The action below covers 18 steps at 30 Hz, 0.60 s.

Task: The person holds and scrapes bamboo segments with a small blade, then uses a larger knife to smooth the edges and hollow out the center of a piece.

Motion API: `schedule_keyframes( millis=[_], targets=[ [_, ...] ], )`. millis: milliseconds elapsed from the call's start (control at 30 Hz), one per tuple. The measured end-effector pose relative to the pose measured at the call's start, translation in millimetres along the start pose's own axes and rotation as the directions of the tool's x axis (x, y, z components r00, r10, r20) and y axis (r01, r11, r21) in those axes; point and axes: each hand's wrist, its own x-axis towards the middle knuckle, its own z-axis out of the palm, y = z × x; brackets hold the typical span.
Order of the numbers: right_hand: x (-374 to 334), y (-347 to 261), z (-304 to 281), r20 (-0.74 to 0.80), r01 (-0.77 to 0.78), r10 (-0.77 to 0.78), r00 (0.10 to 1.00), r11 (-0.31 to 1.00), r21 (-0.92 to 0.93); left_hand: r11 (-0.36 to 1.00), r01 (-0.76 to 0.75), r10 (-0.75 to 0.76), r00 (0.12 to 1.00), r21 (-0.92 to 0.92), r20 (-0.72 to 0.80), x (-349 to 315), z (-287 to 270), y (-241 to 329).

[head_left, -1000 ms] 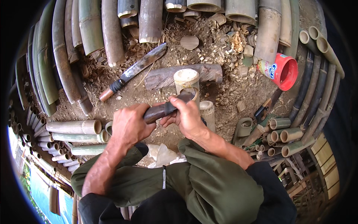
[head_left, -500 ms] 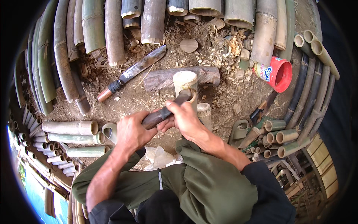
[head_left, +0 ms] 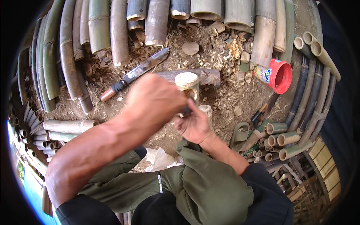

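Head view: the left hand (head_left: 155, 101) has risen off the dark tool, now mostly hidden; right hand (head_left: 193, 123) pinches it beside the upright bamboo cup (head_left: 186, 84); left grip unclear.

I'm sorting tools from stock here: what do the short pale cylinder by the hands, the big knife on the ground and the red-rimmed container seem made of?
Short pale cylinder: cut bamboo, raw, matt, hollow like the poles around. Big knife: dull, stained metal blade; dark wrapped grip, likely a wooden end. Red-rimmed container: probably plastic, glossy, with a printed label.
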Motion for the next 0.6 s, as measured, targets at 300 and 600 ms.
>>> schedule_keyframes(
  millis=[300, 600],
  targets=[
    [-6.9, 12.0, -10.3, -0.376, -0.188, -0.021, 0.926, 0.839, -0.511, 0.716, 0.240, -0.310, 0.951, -0.656, 0.009, -42.4, 169.4, 9.0],
    [-23.0, -0.9, -33.9, -0.113, -0.151, -0.647, 0.754, -0.004, -0.989, -0.015, 0.308, -0.585, 0.769, -0.951, 0.258, 17.6, 190.4, 174.1]
  ],
)
